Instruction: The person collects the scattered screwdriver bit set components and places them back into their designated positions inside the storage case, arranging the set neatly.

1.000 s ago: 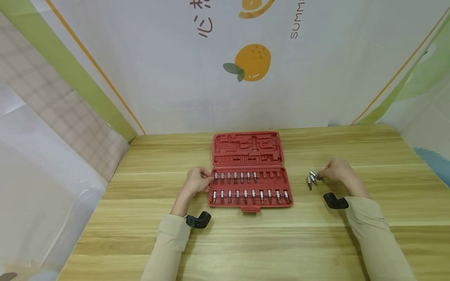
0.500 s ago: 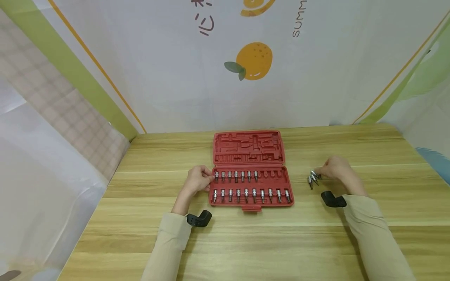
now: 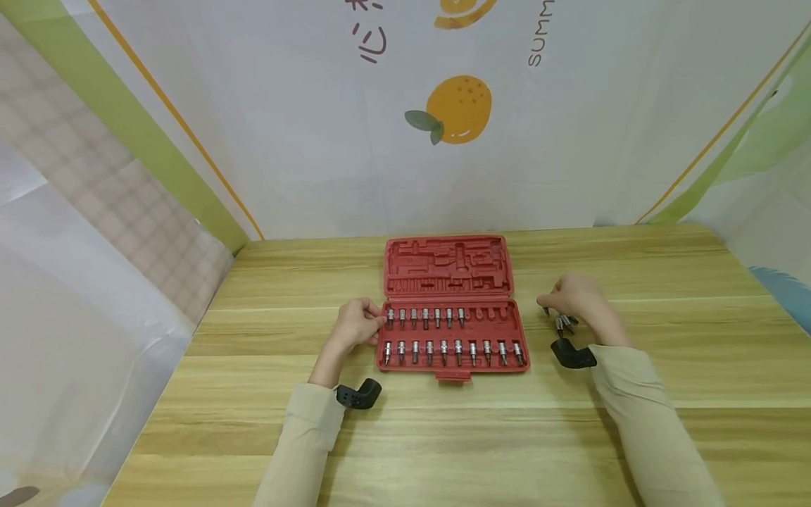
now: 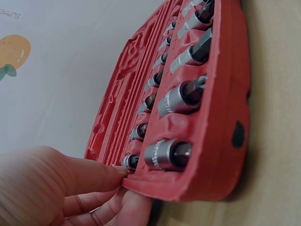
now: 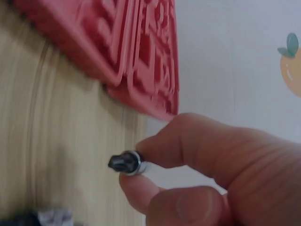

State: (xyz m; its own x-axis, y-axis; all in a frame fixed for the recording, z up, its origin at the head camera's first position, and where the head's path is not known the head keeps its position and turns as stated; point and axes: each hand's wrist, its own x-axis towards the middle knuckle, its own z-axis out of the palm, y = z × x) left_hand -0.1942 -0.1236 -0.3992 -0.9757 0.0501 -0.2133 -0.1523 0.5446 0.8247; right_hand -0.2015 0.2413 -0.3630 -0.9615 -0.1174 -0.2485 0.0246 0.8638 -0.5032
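An open red socket case (image 3: 488, 331) lies on the table, its lower half holding two rows of silver bit sockets (image 4: 179, 100) with dark tips. At its left edge, my left hand (image 3: 355, 325) grips the rim, the thumb on top and curled fingers underneath. My right hand (image 3: 575, 296) is off the table to the right of the case. Between its thumb and index finger it pinches one bit socket (image 5: 126, 163), the dark tip pointing away from the fingers. Below that hand, loose bit sockets (image 3: 560, 327) lie on the wood, partly hidden by the hand and wrist camera.
The case's lid (image 3: 443, 266) leans back behind the lower half, with moulded recesses. Three vacant slots (image 3: 491, 315) show at the right of the upper row. A printed white cloth (image 3: 304, 141) hangs behind the wooden table (image 3: 405, 443).
My right hand has picked a bit socket from the loose pile and moved left with it, towards the case. My left hand stays on the case's edge.
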